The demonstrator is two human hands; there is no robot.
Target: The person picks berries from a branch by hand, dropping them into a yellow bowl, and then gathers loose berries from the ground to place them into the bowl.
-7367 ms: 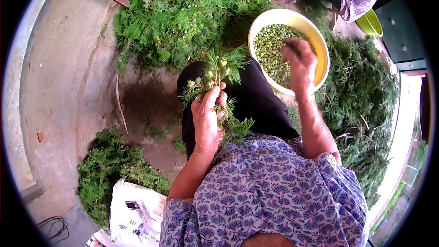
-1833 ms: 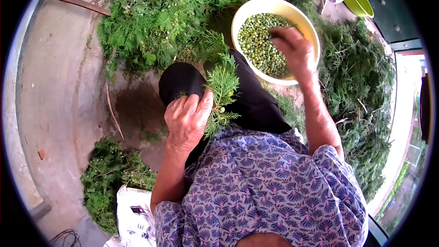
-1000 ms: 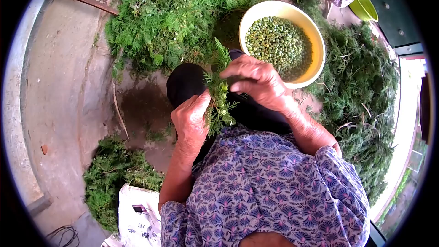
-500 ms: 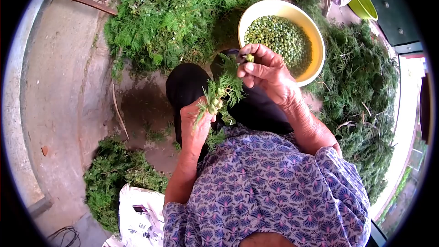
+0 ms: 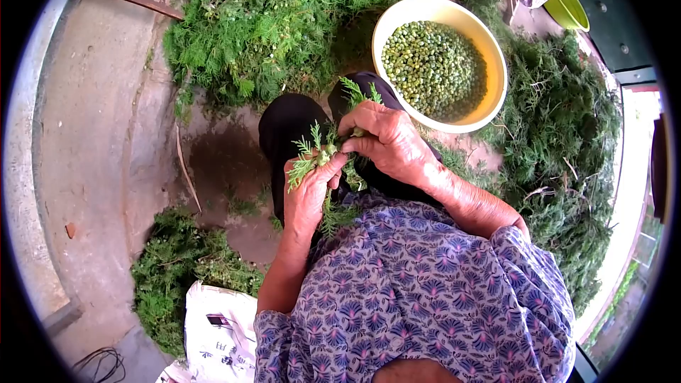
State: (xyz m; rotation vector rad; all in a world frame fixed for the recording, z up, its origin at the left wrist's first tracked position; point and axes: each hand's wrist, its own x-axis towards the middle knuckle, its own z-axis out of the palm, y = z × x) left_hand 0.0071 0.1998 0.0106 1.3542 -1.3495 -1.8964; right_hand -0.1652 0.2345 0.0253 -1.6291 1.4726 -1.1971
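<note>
My left hand (image 5: pixel 305 197) is closed on a green sprig (image 5: pixel 301 167), the stem pinched between thumb and bent fingers. Pale green cones (image 5: pixel 328 154) sit right at the tip of that thumb, just outside the grip, with feathery leaf spreading to their left and more of it hanging below my fingers, over my lap. My right hand (image 5: pixel 394 145) comes in from the other side, thumb and forefinger bent towards each other with a narrow gap, the thumb tip right beside the cones. A bit of green shows between those fingers, but I cannot tell whether they have hold of a cone or only touch it. Leafy tips poke out beyond my right knuckles. All this is above my dark trousers (image 5: pixel 289 128), between the knees and my patterned shirt (image 5: pixel 425 276). Past my right hand, apart from it, stands the yellow basin (image 5: pixel 499 92), with many small green cones lying inside
</note>
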